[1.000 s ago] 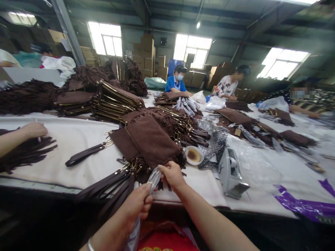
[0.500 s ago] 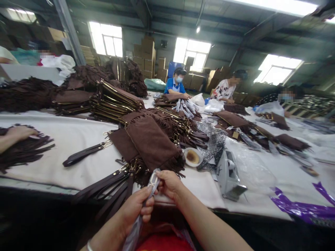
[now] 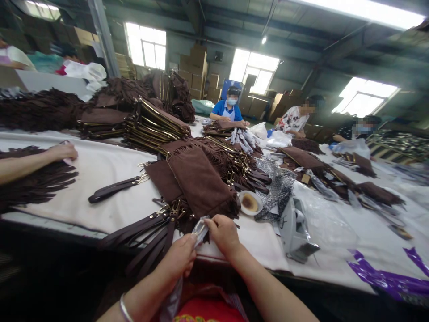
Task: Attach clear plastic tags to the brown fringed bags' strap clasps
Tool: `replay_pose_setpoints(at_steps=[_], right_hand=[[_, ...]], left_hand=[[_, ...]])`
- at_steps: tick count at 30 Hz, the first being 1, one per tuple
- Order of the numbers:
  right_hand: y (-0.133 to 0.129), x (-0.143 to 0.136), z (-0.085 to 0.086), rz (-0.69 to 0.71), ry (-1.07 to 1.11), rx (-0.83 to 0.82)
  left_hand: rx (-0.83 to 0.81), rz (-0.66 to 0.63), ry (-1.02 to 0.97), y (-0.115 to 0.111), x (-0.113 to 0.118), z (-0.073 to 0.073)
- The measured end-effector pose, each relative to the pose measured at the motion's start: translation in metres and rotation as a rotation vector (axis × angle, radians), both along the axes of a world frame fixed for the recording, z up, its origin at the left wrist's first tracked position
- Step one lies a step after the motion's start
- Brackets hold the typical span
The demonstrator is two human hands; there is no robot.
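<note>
Item one: a clear sleeve (image 3: 202,228), at the table's near edge, its lower part hanging below the left hand (image 3: 180,256) toward the person's lap. A metal clip shows through its upper end; the rest of the contents is hard to make out.

Hands: the left is closed round the sleeve; the right hand (image 3: 224,232) pinches the upper end between thumb and finger. They sit close together—whether they touch, cannot tell.

Changes: the view has swung a little, while both hands keep nearly the same grip as half a second ago. The sleeve therefore remains in hand, not set down. At the left, another person's hand (image 3: 65,152) has come forward over dark fringe (image 3: 40,179).

Directly beyond the sleeve: a brown bag (image 3: 201,179), laid on others. To its left: a bundle of loose straps (image 3: 150,228), overhanging the edge, and one separate strap (image 3: 114,188) on the white cloth (image 3: 87,174).

To its right: a dish (image 3: 250,203) with brown contents, patterned material (image 3: 275,181), a tape dispenser (image 3: 295,232)—and, farther right, purple plastic (image 3: 382,275).
</note>
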State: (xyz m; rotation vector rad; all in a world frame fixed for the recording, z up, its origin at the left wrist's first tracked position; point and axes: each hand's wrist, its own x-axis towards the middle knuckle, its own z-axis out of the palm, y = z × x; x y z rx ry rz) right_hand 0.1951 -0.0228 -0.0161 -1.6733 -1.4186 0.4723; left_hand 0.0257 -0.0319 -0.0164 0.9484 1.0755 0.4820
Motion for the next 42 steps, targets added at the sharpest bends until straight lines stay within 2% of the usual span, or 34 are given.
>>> replay_pose_setpoints(at_steps=[2,6,10,13,18,21,24,25,27,31,34,36,38,42], right_hand=[[-0.007,0.009,0.009,0.106,-0.212,0.14],[-0.019,0.014,0.025,0.49,-0.498,0.32],[-0.012,0.007,0.03,0.626,-0.671,0.334],[0.002,0.002,0.032,0.69,-0.748,0.296],[0.017,-0.005,0.046,0.787,-0.909,0.19],[0.02,-0.009,0.058,0.835,-0.961,0.13],[0.023,-0.011,0.064,0.894,-0.996,0.104],[0.023,-0.011,0.064,0.904,-0.996,0.103],[0.023,-0.01,0.06,0.901,-0.981,0.128],[0.02,-0.005,0.041,0.86,-0.891,0.277],[0.017,-0.003,0.026,0.805,-0.775,0.373],[0.015,-0.003,0.02,0.78,-0.716,0.416],[0.014,-0.002,0.017,0.766,-0.677,0.446],[0.009,0.002,0.015,0.763,-0.672,0.466]], left_hand=[[-0.046,0.034,-0.078,0.004,-0.002,0.001],[-0.144,0.072,-0.181,0.008,-0.004,0.01],[-0.134,0.061,-0.185,0.007,-0.003,0.012],[0.013,0.029,-0.064,0.003,-0.003,0.008],[0.598,-0.03,0.259,0.004,-0.004,0.003],[0.655,-0.079,0.353,0.006,-0.004,0.003],[0.657,-0.064,0.367,0.006,-0.002,0.003],[0.629,-0.051,0.352,0.005,-0.001,0.003],[0.462,-0.034,0.262,0.003,0.0,0.004],[-0.041,-0.029,-0.144,0.005,-0.007,0.007],[-0.309,-0.041,-0.429,0.012,-0.016,0.011],[-0.437,-0.035,-0.54,0.016,-0.02,0.014],[-0.469,-0.015,-0.545,0.017,-0.019,0.015],[-0.31,0.011,-0.304,0.01,-0.008,0.015]])
